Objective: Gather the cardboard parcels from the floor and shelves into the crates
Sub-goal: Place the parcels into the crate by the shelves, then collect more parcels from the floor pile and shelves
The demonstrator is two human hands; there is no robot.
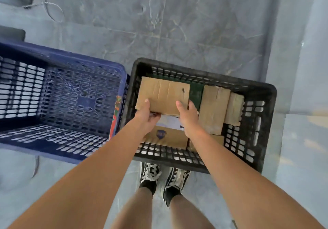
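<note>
Leftmost, well apart from the fingers, the blue crate (pixel 58 100) stands on the floor (pixel 177 24) with nothing visible in it; just beside it sits the black crate (pixel 255 90), so there are two crates. Over the black crate's left half, the left hand (pixel 147 115) and the right hand (pixel 188 115) both hold the flat cardboard parcel (pixel 163 93) by its near edge, thumbs on top and the other fingers curled under it out of sight. It looks light and fairly stiff, a dry matte board that should not slip, though its creased face suggests it could bend if pinched at one corner, so a two-handed hold along one edge seems right. Below the fingers lies a labelled parcel (pixel 168 136) with a white strip; to the right of the fingers are a tall brown parcel (pixel 213 109) and a smaller one (pixel 234 108) touching it. That makes at least four parcels, more possibly hidden beneath.
</note>
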